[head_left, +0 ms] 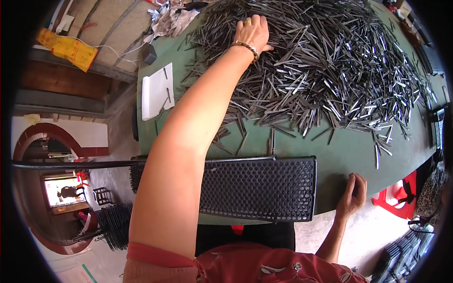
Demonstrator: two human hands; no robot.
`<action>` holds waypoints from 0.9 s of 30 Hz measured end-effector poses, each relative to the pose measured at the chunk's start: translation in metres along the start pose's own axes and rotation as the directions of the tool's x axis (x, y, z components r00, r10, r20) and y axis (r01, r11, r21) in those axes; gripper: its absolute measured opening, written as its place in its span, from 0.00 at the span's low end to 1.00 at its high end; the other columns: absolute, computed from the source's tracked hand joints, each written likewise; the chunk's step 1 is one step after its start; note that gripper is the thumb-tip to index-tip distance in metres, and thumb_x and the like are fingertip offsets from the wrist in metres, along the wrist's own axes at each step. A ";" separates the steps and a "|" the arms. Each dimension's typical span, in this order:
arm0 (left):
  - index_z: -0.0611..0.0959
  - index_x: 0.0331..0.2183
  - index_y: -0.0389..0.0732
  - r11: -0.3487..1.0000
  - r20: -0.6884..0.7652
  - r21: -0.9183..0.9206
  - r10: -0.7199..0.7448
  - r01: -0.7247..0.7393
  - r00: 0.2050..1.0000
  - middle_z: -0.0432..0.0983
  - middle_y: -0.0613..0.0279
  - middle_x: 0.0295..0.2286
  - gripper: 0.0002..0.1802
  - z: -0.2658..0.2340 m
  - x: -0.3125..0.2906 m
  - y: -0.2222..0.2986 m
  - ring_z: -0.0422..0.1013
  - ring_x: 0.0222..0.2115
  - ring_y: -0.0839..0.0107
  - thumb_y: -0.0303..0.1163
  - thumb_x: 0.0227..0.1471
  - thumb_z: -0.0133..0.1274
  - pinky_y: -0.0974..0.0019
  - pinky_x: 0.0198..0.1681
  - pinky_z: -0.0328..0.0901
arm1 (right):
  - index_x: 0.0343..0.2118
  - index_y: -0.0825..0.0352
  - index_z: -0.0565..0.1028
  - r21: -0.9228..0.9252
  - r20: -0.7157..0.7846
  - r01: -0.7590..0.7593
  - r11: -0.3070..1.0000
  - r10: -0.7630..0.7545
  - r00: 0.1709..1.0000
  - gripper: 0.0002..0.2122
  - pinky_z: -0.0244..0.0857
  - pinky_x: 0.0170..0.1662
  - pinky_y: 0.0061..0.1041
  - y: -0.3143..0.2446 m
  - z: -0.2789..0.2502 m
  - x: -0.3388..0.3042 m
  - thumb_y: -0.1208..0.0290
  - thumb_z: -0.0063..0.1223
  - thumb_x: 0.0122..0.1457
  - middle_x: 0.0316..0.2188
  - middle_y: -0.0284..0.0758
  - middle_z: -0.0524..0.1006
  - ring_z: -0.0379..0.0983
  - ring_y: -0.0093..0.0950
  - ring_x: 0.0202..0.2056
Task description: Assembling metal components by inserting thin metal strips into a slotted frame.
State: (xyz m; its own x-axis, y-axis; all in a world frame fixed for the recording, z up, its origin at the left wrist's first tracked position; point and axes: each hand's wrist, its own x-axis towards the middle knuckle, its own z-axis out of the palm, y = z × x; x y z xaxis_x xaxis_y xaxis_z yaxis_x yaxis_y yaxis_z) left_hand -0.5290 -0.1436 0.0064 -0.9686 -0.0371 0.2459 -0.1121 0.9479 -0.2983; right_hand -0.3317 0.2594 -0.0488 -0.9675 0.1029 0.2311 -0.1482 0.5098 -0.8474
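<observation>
A wide heap of thin dark strips (325,70), metal by their shine, covers the far part of a green tabletop (349,151). My left arm stretches across the table, and my left hand (252,35) rests on the heap's far left part. Its fingers bend down with the thumb apart, but the fingertips are hidden among the strips. At the near right edge of the table is my right hand (353,194), closed with curled fingers; whatever it may hold is hidden. Between my body and the heap lies a black perforated rack (257,188), partly covered by my left forearm.
A white sheet (158,92) with a few strips on it lies at the table's left. Crumpled cloth gloves (172,21) and a small dark block (148,54) are at the far left. Black wire racks (115,226) stand lower left, a red plastic stool (398,195) at right.
</observation>
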 end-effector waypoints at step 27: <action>0.73 0.36 0.39 0.981 0.034 -0.106 0.164 -0.159 0.986 0.66 0.54 0.38 0.25 0.000 0.007 0.010 0.65 0.44 0.57 0.32 0.33 0.66 0.57 0.48 0.61 | 0.31 0.73 0.74 0.018 -0.010 0.024 1.000 -0.024 1.000 0.04 0.62 0.37 0.20 0.003 0.002 0.001 0.79 0.50 0.56 0.30 0.35 0.74 0.69 0.25 0.32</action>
State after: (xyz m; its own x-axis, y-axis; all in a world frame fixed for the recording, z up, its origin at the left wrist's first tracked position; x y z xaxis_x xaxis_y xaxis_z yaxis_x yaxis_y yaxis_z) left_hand -0.5367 -0.1343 0.0054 -0.9809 0.1079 0.1618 0.0681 0.9699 -0.2339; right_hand -0.3334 0.2590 -0.0518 -0.9614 0.0995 0.2564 -0.1753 0.4965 -0.8502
